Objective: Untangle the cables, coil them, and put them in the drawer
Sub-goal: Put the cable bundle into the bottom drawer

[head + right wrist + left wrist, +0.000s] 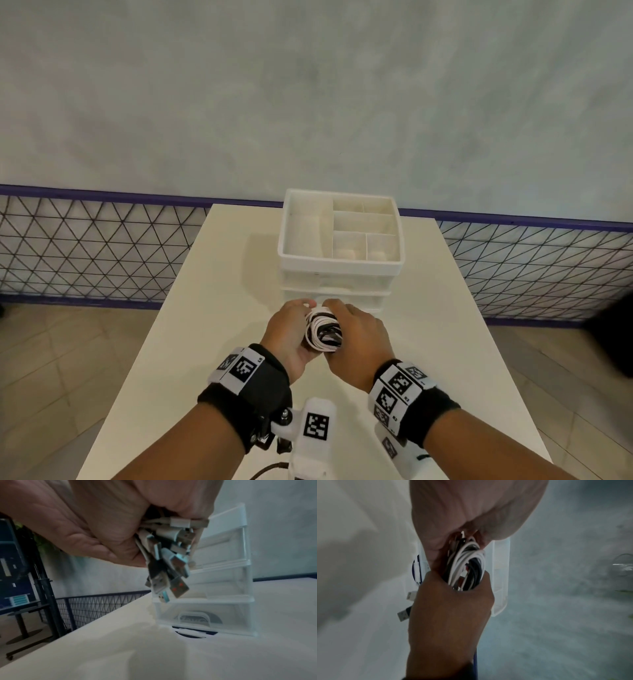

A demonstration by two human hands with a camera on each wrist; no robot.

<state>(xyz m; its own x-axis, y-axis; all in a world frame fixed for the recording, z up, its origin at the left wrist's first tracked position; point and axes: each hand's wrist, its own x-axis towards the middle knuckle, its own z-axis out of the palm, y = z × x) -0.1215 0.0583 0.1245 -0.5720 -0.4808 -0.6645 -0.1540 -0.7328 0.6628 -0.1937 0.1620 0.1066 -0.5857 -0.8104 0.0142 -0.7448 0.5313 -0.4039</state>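
A coiled bundle of white and black cables (323, 330) is held just above the white table (212, 342), in front of the drawer unit (337, 274). My left hand (291, 325) grips the coil from the left and my right hand (356, 329) grips it from the right. In the left wrist view the cable loops (467, 563) sit between both hands. Several USB plugs (168, 568) hang below my right hand (94, 520) in the right wrist view, close to the translucent drawer fronts (223, 588).
The drawer unit carries an open tray with several compartments (363, 219) on top. A dark round opening (193, 634) lies in the tabletop at the unit's base. The table is narrow, with floor on both sides and a black mesh fence (85, 246) behind.
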